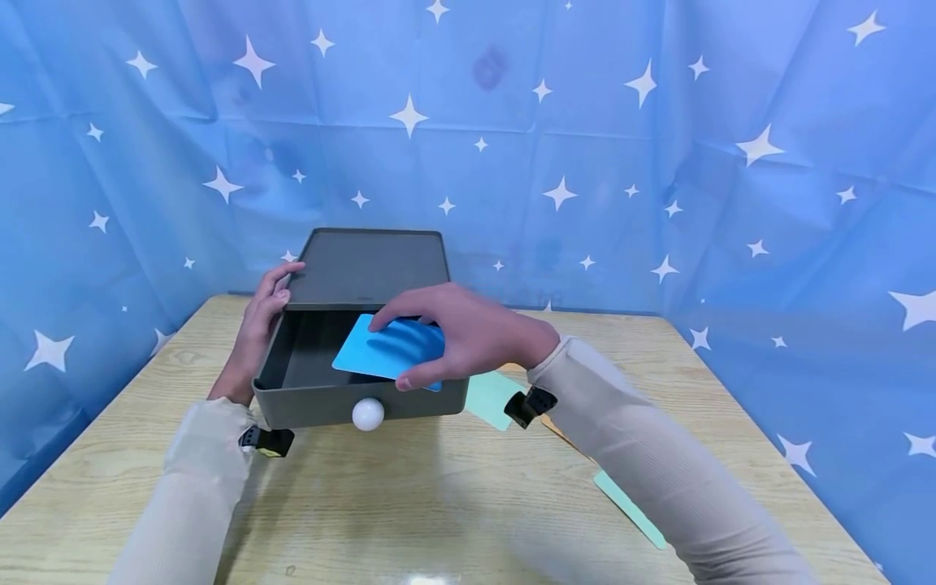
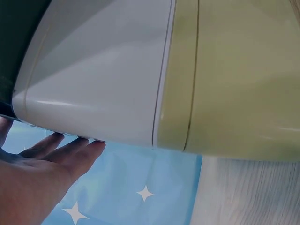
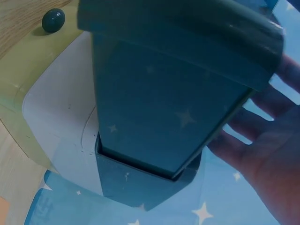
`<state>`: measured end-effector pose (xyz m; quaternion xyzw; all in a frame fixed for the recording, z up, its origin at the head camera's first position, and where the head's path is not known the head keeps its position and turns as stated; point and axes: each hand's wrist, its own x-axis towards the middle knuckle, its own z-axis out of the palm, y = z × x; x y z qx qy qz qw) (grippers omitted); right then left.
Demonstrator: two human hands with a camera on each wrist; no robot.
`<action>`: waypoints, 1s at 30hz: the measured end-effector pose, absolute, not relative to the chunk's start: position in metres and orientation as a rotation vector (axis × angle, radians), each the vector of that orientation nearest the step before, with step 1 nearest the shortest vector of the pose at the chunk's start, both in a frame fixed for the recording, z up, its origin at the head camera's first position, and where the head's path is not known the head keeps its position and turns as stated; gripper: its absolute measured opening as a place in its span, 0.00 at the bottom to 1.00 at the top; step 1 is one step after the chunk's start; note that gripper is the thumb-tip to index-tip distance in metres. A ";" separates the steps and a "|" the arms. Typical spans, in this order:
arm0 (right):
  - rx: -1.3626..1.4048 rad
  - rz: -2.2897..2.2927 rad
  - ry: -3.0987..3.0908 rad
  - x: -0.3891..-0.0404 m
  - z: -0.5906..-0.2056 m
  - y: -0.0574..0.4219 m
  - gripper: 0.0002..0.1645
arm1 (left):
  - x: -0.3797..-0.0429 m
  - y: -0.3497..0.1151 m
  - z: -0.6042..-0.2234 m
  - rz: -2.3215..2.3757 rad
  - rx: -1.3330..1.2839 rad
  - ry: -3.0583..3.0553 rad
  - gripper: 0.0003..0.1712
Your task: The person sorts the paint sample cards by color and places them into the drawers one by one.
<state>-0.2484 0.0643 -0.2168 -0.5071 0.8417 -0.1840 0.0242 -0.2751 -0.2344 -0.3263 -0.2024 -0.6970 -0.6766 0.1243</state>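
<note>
Blue card (image 1: pixel 400 354) is over the open drawer (image 1: pixel 307 408), pinched by right hand's (image 1: pixel 475 333) fingers; left hand (image 1: pixel 257 329) has fingers straight-ish vs box (image 1: pixel 369 268). Could prob snag the near rim (image 1: pixel 314 387) if lowered tilted, imo.

Beyond the back edge of the table (image 1: pixel 366 504), pale with wood grain, the curtain (image 1: pixel 483 101) was blue with white four-pointed stars. The drawer unit's top tier (image 1: pixel 373 268) was dark grey, its knob (image 1: pixel 368 414) white; other tiers were white (image 2: pixel 93 89) and yellow (image 2: pixel 239 79). One card (image 1: pixel 395 345) was bright blue; a second card (image 1: pixel 630 510), toward the table's right edge, was mint green. Both sleeves (image 1: pixel 643 455) were cream.
</note>
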 end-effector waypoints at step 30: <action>-1.520 -0.770 2.680 -0.271 -0.213 0.099 0.22 | -0.272 -0.232 -0.323 -1.977 -0.535 -2.085 0.28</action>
